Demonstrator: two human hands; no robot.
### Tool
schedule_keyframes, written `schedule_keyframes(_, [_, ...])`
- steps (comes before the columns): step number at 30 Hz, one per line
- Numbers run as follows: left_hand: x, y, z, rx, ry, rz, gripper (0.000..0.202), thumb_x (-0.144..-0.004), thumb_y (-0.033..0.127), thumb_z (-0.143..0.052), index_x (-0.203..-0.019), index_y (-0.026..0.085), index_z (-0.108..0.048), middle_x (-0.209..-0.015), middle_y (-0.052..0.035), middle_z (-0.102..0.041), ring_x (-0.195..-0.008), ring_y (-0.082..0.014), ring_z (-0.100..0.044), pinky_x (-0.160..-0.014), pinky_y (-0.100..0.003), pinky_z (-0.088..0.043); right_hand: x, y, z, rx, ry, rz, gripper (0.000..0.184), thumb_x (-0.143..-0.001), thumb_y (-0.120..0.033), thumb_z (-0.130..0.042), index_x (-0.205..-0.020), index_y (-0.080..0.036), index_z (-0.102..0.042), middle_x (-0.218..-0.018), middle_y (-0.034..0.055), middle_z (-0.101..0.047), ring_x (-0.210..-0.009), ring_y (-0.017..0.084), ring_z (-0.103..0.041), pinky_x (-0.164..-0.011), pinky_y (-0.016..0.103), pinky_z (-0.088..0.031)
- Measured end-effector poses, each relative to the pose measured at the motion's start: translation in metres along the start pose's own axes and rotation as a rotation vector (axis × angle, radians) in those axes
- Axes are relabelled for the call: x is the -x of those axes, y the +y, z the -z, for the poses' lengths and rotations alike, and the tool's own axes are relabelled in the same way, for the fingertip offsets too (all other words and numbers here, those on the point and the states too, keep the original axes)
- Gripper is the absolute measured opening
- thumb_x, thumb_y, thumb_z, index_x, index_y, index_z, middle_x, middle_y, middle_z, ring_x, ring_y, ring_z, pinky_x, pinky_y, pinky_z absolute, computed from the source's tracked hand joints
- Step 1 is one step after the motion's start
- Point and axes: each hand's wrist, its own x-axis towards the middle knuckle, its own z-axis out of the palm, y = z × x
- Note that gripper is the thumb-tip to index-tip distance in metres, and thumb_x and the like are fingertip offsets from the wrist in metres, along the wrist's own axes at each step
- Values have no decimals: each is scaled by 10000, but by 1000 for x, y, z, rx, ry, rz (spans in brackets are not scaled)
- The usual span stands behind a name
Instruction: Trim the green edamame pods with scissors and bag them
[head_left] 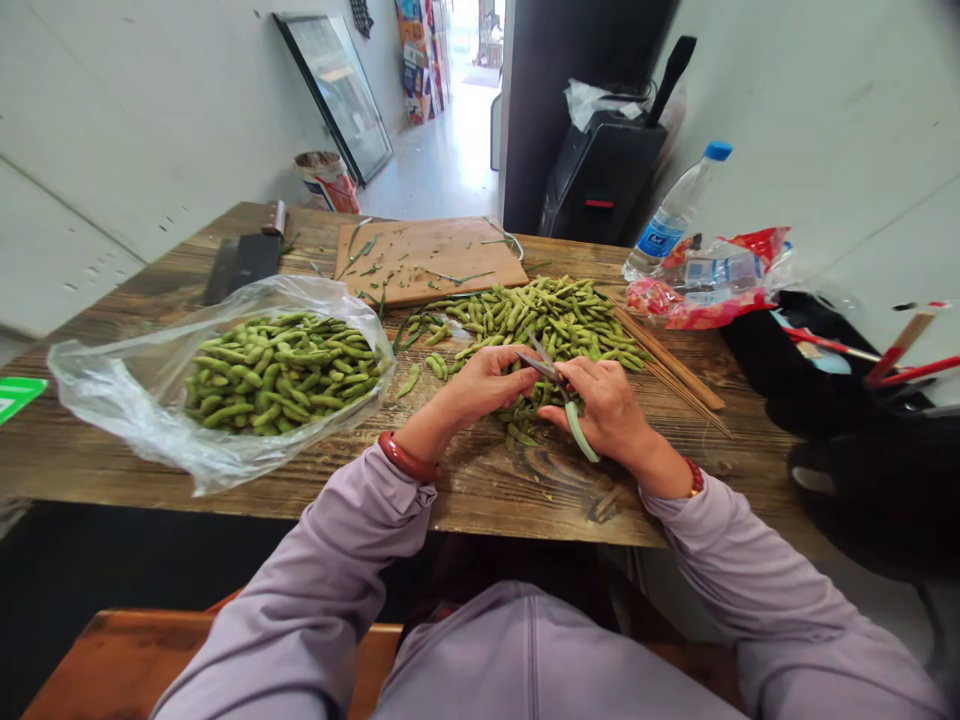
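My right hand [606, 405] is closed around scissors [579, 432] with pale green handles, their dark blades parted and pointing up and left. Close by the blades, my left hand [484, 382] has its thumb and fingers pinched together; whatever is between them is too small or hidden to name. Beyond both hands, a heap of green soybean pods [559, 320] is spread over the wooden table [480, 500]. To the left, a clear plastic bag [127, 400] lies open with many more pods [281, 375] inside it.
A cutting board [431, 258] with green scraps lies at the back. Wooden sticks [679, 375] rest right of the heap. Farther right are a water bottle [664, 228], red-and-clear plastic packaging [724, 280] and a black container [780, 345]. A black object [255, 262] sits at the back left.
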Motion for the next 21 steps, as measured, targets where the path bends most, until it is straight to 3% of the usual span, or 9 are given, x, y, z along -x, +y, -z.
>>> schedule_keyframes(7, [0,0,-2,17,5,9,285,-809,431,-712,-865,152,-702,-601,24,-516,-486,-77,-397,-463,-231,-278,0,0,-2,13,-24,-22,415,-969,-511,-568,-1192,-161,-582,-997,121,-678,-874,274,-628,-755,398,-421])
schedule_keyframes(15, [-1,0,-6,-70,-6,-41,239,-833,356,-661,-898,129,-698,-644,11,-572,-529,-80,-437,-495,-217,-309,0,2,-5,-11,4,-11,524,-924,-566,-611,-1241,-152,-562,-1077,147,-672,-953,302,-630,-810,426,-434])
schedule_keyframes(21, [-2,-2,-7,-81,-4,-65,258,-836,362,-657,-919,123,-704,-650,16,-565,-556,-82,-450,-524,-210,-340,0,0,-3,10,9,-4,452,-955,-512,-584,-1218,-145,-569,-1026,137,-676,-917,294,-633,-765,406,-418])
